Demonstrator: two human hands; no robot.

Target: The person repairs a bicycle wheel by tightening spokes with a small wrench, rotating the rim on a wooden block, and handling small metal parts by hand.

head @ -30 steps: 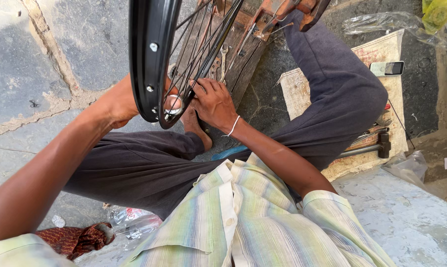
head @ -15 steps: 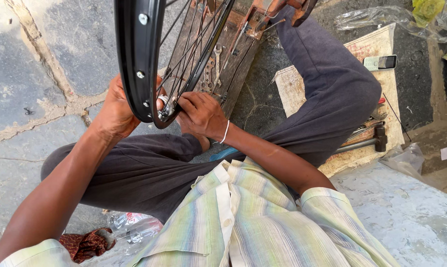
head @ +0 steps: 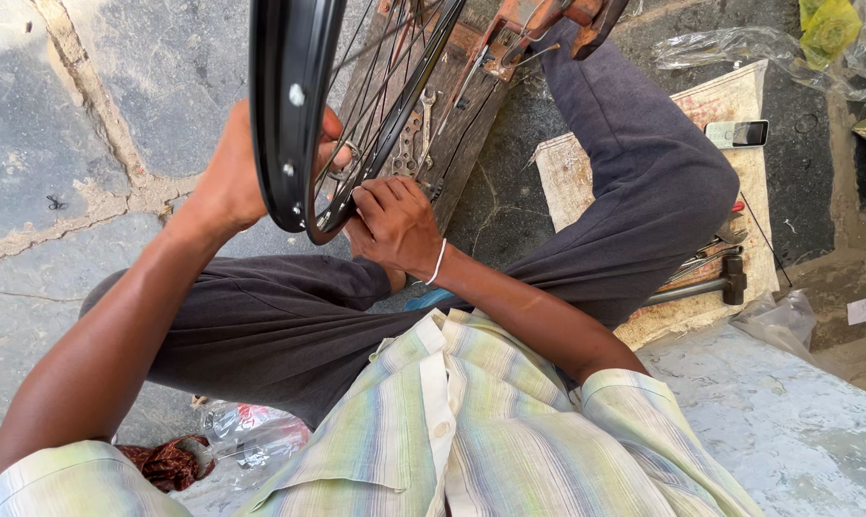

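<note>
A black bicycle wheel rim (head: 294, 105) with thin metal spokes (head: 385, 96) stands upright in a wooden and metal stand, just above my lap. My left hand (head: 232, 177) grips the rim from the left side, its fingers curled round to the spoke side. My right hand (head: 394, 225) is closed at the rim's lower inner edge, its fingertips pinched at the base of a spoke; whatever it pinches is hidden. I sit cross-legged in dark trousers (head: 643, 182) and a striped shirt.
A hammer (head: 706, 285) and other hand tools lie on a cloth mat (head: 739, 105) to my right, with a phone (head: 736, 133) near its far edge. Clear plastic bags (head: 739, 43) lie beyond. A crumpled bag (head: 251, 431) and red cloth (head: 169, 461) lie by my left side on the stone floor.
The view has shifted so the wheel and both hands sit further left. My right hand has stayed at the rim's lower spokes, and my left hand has slid up around the rim.
</note>
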